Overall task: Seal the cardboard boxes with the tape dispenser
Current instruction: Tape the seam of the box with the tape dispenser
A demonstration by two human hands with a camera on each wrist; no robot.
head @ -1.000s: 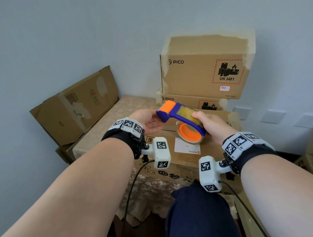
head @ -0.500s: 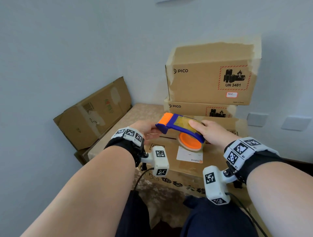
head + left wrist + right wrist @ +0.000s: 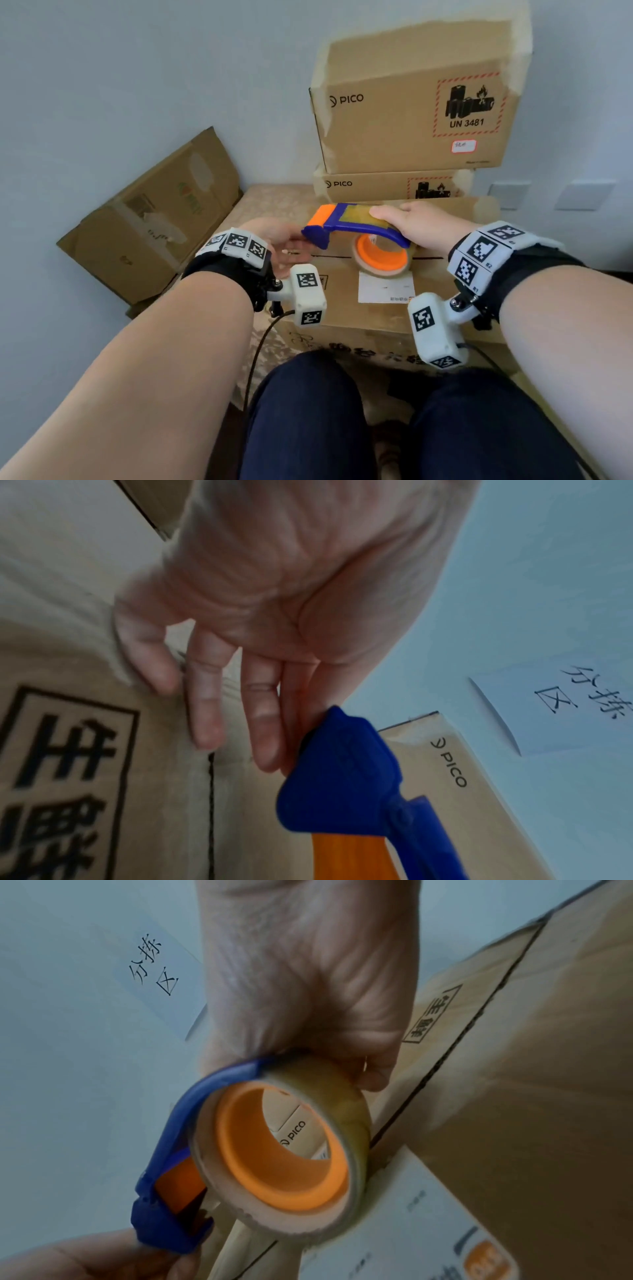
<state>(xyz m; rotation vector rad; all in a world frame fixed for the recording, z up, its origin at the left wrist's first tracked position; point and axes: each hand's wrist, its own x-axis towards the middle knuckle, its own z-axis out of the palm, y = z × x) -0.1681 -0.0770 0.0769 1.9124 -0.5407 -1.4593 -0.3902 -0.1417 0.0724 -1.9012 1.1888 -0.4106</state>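
A blue and orange tape dispenser (image 3: pixel 356 226) with a roll of clear tape (image 3: pixel 382 258) hovers just over the top of the nearest cardboard box (image 3: pixel 342 301). My right hand (image 3: pixel 394 216) grips it from above, fingers curled over the blue frame and roll (image 3: pixel 281 1150). The roll sits by the dark centre seam (image 3: pixel 329 256) between the flaps. My left hand (image 3: pixel 291 243) is at the dispenser's blue nose (image 3: pixel 342 791). Its fingers (image 3: pixel 205 710) are straight, some resting on the box top and the index against the nose. The thumb is hidden.
Two PICO boxes (image 3: pixel 411 113) are stacked behind, against the wall. A worn cardboard box (image 3: pixel 154 219) leans at the left beside the cloth-covered table (image 3: pixel 274 198). A white label (image 3: pixel 385 287) is stuck on the near box. My knees are below its front.
The dispenser has come down and levelled out, so the roll now sits close to the box seam. Both hands stay on their ends of it.
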